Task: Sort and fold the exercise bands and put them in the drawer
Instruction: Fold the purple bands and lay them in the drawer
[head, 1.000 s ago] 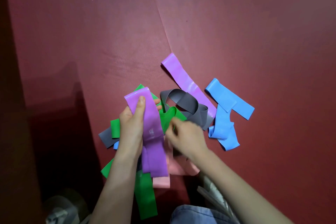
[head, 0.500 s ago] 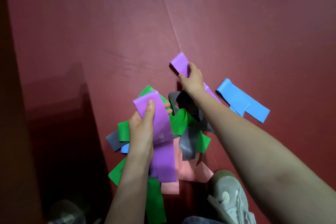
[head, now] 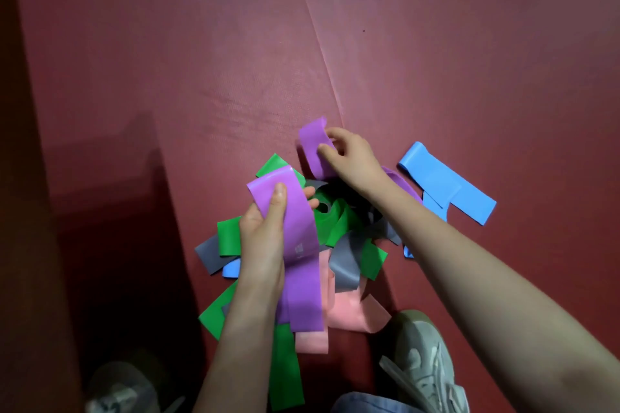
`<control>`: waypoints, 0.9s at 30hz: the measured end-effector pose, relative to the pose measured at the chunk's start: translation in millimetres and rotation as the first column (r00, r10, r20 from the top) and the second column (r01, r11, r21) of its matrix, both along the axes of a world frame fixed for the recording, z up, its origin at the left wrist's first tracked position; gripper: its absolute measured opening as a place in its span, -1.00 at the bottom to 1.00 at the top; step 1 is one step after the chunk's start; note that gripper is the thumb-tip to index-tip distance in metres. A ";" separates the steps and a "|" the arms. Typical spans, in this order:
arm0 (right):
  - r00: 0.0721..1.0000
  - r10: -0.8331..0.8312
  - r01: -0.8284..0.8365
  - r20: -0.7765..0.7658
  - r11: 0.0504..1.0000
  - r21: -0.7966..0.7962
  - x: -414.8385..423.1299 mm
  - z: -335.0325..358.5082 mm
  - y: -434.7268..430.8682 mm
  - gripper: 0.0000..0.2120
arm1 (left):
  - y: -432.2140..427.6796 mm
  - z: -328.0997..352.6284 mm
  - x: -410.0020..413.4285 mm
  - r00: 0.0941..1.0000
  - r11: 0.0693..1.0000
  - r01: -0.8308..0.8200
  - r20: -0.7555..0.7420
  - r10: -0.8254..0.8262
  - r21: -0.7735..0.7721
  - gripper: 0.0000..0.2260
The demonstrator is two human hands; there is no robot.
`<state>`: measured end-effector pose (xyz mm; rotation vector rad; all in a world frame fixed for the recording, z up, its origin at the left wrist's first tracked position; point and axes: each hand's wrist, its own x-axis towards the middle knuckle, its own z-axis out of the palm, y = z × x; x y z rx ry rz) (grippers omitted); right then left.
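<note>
A heap of exercise bands lies on the red mat (head: 436, 60): green bands (head: 335, 225), grey bands (head: 345, 265), pink bands (head: 352, 312) and blue bands (head: 443, 181). My left hand (head: 265, 231) grips one purple band (head: 298, 245) near its top end, thumb on its face, and the band hangs down over the heap. My right hand (head: 349, 154) pinches the far end of a second purple band (head: 313, 144) and has it lifted off the mat; the rest of that band runs under my right forearm.
A dark red surface (head: 30, 211) runs along the left edge, with deep shadow beside it. My grey shoes (head: 422, 362) stand at the near edge of the heap, one at the bottom left (head: 127, 386). A seam crosses the mat above the bands.
My right hand reached from the middle of the heap to the far purple band, took hold of its end and has lifted and curled it. The left hand keeps its purple band.
</note>
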<state>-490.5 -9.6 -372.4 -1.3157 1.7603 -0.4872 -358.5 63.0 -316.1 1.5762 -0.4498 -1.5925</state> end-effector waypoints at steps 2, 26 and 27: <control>0.971 -0.053 0.052 0.232 0.999 0.008 2.3 18.6 10.2 -0.72 | -0.1 -2.6 3.5 0.999 1.000 -0.027 0.021 0.027 0.010 -0.82; 0.618 -0.318 0.186 0.719 0.948 0.259 59.3 63.1 92.2 -0.76 | -2.5 -4.3 8.2 0.998 0.985 -0.005 -0.061 0.015 0.174 -0.73; 0.608 -0.328 0.215 0.723 0.945 0.248 59.3 63.5 93.9 -0.76 | -0.3 -7.2 9.7 0.997 0.980 -0.002 -0.071 0.016 0.197 -0.70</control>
